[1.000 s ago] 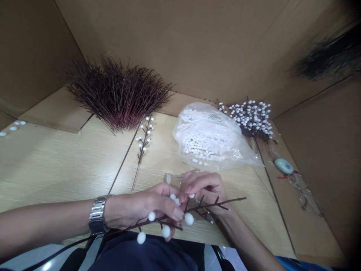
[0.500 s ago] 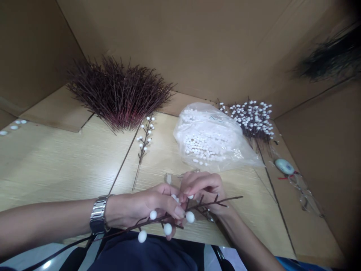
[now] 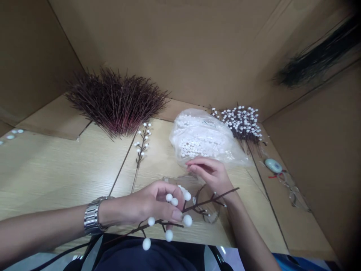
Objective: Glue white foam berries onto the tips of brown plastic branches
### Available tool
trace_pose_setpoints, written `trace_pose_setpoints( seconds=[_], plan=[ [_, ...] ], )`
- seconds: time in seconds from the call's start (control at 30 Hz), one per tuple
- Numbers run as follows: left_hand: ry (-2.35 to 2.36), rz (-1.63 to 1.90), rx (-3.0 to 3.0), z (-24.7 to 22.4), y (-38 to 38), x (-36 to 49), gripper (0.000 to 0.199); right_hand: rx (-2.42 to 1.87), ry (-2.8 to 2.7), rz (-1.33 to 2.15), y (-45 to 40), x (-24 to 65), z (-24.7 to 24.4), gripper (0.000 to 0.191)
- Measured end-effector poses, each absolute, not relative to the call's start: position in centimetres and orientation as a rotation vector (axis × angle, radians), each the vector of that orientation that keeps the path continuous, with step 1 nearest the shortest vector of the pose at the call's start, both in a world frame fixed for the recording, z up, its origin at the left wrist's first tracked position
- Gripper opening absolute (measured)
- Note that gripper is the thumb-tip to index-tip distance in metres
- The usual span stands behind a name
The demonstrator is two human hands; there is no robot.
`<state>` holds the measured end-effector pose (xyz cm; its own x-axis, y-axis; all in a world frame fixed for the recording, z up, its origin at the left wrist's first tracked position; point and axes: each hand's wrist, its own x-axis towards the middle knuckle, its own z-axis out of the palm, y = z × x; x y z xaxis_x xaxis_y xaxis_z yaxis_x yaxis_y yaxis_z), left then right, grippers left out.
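My left hand (image 3: 152,203), with a metal watch on its wrist, grips a dark brown twig (image 3: 194,206) between thumb and fingers. White balls (image 3: 187,220) sit on several of the twig's side shoots, and more white balls show by the curled fingers. The twig's right end points up toward my right forearm. My right hand (image 3: 210,173) hovers at the front edge of a clear plastic bag (image 3: 203,137) of white balls; its thumb and fingertips are close together, and whatever may be between them is too small to make out.
A thick bundle of bare brown twigs (image 3: 118,101) lies at the back left. One white-balled twig (image 3: 143,145) lies in front of it. White-tipped twigs (image 3: 244,122) are piled right of the bag, near a pale green oval object (image 3: 273,165) and glasses (image 3: 293,192). Cardboard walls (image 3: 169,49) surround the table.
My right hand has left the twig and moved up to the bag's front edge. My left hand still holds the twig, and a cluster of white balls by its fingers is now uncovered.
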<state>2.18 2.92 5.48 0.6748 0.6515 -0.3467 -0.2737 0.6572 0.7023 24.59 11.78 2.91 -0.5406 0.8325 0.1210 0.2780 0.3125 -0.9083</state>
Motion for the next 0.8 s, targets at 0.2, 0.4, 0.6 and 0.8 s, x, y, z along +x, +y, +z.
trace_pose_setpoints(
  seconds=[0.2,0.4,0.6,0.8],
  plan=[
    [0.607,0.724,0.82,6.6,3.1,1.6,0.032,-1.384,-2.393,0.597,16.9,23.9,2.6,0.025],
    [0.831,0.976,0.836,7.0,3.6,1.4,0.025,-1.709,-2.55,0.518,19.4,22.1,1.8,0.024],
    [0.974,1.204,0.818,6.9,4.6,1.2,0.024,-1.855,-2.58,0.5,21.2,20.9,1.8,0.03],
    [1.021,1.242,0.961,6.9,4.4,1.0,0.028,-1.864,-2.56,0.531,21.3,20.0,2.4,0.029]
  ],
)
